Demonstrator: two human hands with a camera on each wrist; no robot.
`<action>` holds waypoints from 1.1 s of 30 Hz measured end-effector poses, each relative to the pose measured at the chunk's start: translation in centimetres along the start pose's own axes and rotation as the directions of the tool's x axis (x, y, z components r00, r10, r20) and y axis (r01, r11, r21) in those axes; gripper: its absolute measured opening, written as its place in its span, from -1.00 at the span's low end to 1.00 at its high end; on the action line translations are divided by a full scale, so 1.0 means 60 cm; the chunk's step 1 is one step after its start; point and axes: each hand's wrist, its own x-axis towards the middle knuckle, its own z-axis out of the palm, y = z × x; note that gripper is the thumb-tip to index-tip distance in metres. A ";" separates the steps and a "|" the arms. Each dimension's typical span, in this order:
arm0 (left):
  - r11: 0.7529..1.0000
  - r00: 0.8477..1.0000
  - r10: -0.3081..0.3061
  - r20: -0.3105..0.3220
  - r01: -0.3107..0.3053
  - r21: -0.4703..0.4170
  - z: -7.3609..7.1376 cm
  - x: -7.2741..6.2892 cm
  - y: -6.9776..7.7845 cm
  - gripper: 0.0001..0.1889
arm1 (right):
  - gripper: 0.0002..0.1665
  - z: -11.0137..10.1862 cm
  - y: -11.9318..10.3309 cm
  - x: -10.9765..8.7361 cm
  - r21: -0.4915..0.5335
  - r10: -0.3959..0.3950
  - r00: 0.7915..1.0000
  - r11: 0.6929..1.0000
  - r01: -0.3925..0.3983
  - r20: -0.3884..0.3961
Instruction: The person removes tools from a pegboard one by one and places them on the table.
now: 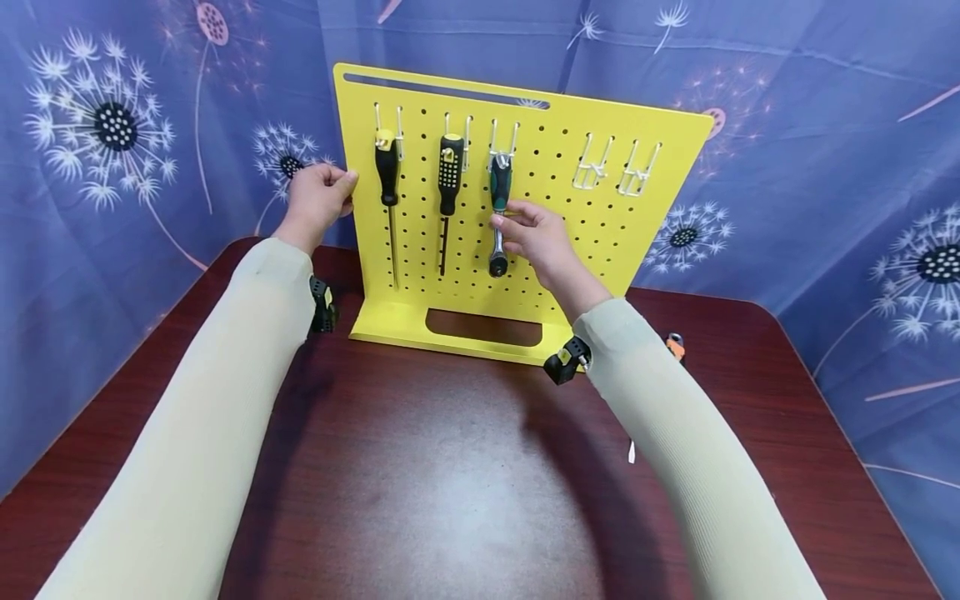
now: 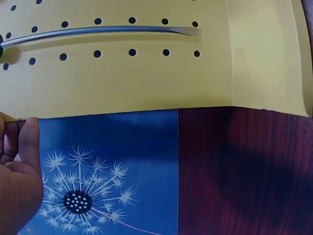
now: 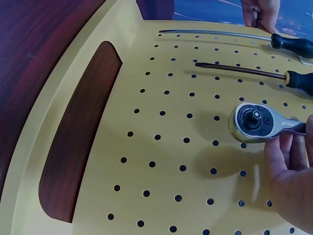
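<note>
A yellow pegboard [image 1: 472, 296] stands upright on the table. At its left edge my left hand [image 1: 315, 200] pinches the rim between thumb and fingers, as the left wrist view also shows. My right hand [image 1: 540, 237] pinches the metal shank of a ratchet wrench [image 3: 254, 120], just above its round head. The wrench's green and black handle [image 1: 501, 182] points up, its top at a white wire hook. Left of it hang two screwdrivers, one with a dotted black handle [image 1: 449, 173] and one with a smooth black handle [image 1: 387, 171] and a long flat-tipped shaft [image 2: 122, 30].
Two white hooks hold nothing on the board's right. On the table [image 1: 450, 467], my right sleeve [image 1: 675, 442] partly hides a tool with an orange part [image 1: 676, 347] and a flat pale tip. A blue dandelion-print cloth [image 1: 247, 75] hangs behind.
</note>
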 end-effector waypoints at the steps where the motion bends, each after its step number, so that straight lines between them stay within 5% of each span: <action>1: 1.000 1.000 0.000 -0.002 0.000 0.003 0.000 0.000 0.000 -0.78 | -0.53 0.001 0.000 -0.001 -0.004 -0.004 1.000 1.000 0.004 -0.004; 17: 0.999 0.993 0.039 -0.112 -0.039 0.005 0.014 -0.002 -0.002 -0.82 | -0.62 0.024 -0.012 -0.016 -0.044 0.000 0.999 0.999 -0.001 -0.041; 33: 1.000 0.998 0.013 -0.067 -0.015 -0.017 0.011 0.001 0.001 -0.83 | -0.59 0.014 -0.020 -0.048 -0.051 -0.017 1.000 0.999 0.017 0.014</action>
